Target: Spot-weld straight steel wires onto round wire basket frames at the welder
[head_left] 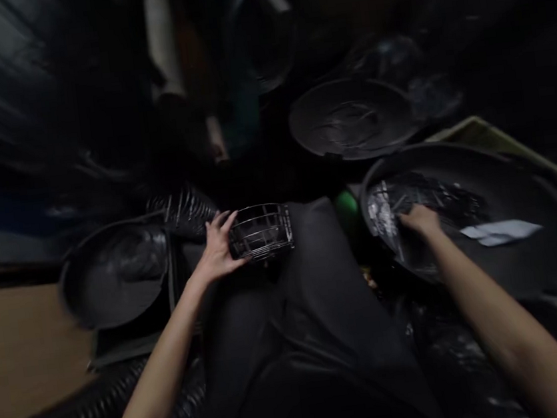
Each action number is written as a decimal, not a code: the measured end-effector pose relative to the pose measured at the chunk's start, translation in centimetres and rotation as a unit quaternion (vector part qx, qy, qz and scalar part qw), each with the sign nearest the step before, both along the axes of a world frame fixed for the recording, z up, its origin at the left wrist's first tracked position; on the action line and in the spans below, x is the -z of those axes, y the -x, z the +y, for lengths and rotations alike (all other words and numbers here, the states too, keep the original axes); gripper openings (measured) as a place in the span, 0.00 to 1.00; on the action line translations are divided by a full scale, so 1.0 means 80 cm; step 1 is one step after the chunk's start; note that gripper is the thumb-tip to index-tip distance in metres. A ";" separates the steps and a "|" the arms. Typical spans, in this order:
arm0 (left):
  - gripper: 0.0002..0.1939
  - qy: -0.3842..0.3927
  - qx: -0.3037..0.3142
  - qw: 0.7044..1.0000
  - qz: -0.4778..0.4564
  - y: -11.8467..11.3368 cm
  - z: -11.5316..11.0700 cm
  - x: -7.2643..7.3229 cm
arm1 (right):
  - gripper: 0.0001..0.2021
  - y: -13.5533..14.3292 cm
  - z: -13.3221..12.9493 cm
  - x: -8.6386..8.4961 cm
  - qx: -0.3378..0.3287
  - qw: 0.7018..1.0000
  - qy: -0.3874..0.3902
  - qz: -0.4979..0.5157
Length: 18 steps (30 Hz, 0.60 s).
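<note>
On my lap is a small dark wire cage [261,232] with curved bars and open gaps. My left hand [220,248] grips its left end, thumb below and fingers above. To the right, my right hand [421,219] reaches into a large round black basin [526,268]. Its fingers curl down at a pile of shiny dark wire pieces [440,194]; the fingertips are blurred, and what they hold is hidden. A pale, crumpled paper-like piece [502,232] lies in the same basin, right of that hand.
A second round black basin [102,293] with dark contents stands at the left. Behind the right one is another round dark tray [355,136]. Stacks of ribbed dark wire parts [188,209] lie beyond my left hand. A yellowish box edge [475,126] runs along the right.
</note>
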<state>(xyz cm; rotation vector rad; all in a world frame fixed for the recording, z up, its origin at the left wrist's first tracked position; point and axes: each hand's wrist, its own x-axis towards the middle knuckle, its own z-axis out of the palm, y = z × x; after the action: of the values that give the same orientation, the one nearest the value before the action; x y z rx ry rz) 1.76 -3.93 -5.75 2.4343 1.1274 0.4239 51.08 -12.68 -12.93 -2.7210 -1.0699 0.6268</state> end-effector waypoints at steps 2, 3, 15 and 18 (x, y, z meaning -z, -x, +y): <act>0.58 0.013 -0.027 1.000 0.007 0.004 -0.006 -0.001 | 0.10 -0.007 -0.006 -0.003 0.035 0.998 0.045 -0.017; 0.58 0.015 -0.040 0.999 0.006 0.005 -0.010 -0.002 | 0.11 -0.011 -0.011 -0.006 0.051 0.996 0.066 -0.032; 0.50 0.013 -0.049 0.998 0.041 -0.004 -0.012 -0.007 | 0.18 0.002 -0.049 -0.039 0.087 0.987 0.095 -0.097; 0.46 0.023 -0.044 0.999 0.010 -0.001 -0.009 0.000 | 0.13 0.013 -0.045 -0.040 0.064 0.988 0.087 -0.106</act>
<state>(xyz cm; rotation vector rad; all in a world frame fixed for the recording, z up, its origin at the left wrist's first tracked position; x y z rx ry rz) 1.82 -4.66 -5.75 2.3594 1.2433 0.3980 50.08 -16.31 -9.74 -3.0352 -0.9114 0.4357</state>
